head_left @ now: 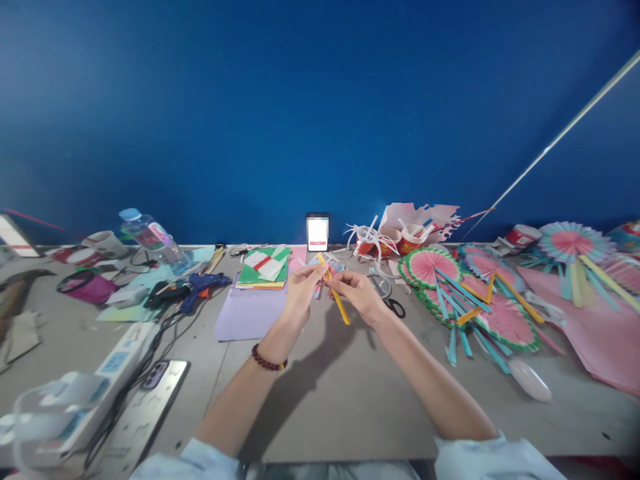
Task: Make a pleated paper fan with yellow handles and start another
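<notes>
A narrow yellow paper strip slants between my two hands above the middle of the table. My left hand pinches it near its upper end. Lower down, the fingers of my right hand close on the same strip, and its bottom end hangs free. Just behind my right wrist lie black-handled scissors, partly covered. Left of my hands, a stack of green and coloured paper rests on a lilac sheet.
Several pink-and-green folded paper fans spread at the right beside a white mouse. A lit phone stands against the blue wall. At left are a bottle, a blue glue gun, a power strip and another phone.
</notes>
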A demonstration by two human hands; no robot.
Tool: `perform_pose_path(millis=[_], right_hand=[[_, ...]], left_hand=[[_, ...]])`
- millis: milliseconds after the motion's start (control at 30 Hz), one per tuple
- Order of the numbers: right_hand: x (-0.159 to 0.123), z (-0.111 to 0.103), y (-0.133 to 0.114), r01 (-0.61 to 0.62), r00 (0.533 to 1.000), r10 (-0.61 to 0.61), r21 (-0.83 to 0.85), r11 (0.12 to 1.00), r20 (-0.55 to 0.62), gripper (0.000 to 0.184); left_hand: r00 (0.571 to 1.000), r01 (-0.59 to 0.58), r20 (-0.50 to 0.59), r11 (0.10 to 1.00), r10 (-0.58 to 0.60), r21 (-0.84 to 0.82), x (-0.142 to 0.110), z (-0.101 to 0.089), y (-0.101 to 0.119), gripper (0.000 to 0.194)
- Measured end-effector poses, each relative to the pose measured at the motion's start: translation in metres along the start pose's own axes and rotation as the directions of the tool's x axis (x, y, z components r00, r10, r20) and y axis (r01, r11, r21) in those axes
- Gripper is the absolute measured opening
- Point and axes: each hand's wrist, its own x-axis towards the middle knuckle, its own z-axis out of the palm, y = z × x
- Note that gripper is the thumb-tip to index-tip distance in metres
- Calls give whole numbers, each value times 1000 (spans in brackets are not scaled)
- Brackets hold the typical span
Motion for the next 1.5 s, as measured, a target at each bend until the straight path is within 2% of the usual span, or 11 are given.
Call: perform_pose_path(millis=[333,533,700,833,1133,1300,1500], right_hand=[[-2,3,-1,-3,1000,3,3,1000,-9,36],[-2,3,1,-9,1000,9,-18,1000,18,36],[-2,4,1,-19,1000,19,-29,999,14,39],[-2,5,1,-32,999,33,-28,999,14,39],[-2,5,3,-31,998,33,-44,999,49,38],[-4,8,-2,-11,998,14,-46,999,56,36],[-3,7,1,-45,993,48,-35,998,108,33]], left_hand=[[999,-44,-2,999,44,-12,-1,3,-10,35],[993,-83,-87,996,84,10,-2,5,-2,32],[992,-61,-117,995,52,-77,1,4,2,30],[982,-64,-183,990,40,-126,4,1,3,29],[988,-78,-142,991,62,-108,6,-4,6,23],[974,-151,-176,988,141,-40,5,-6,12,19],[964,-164,-211,986,163,14,7,-11,21,23]])
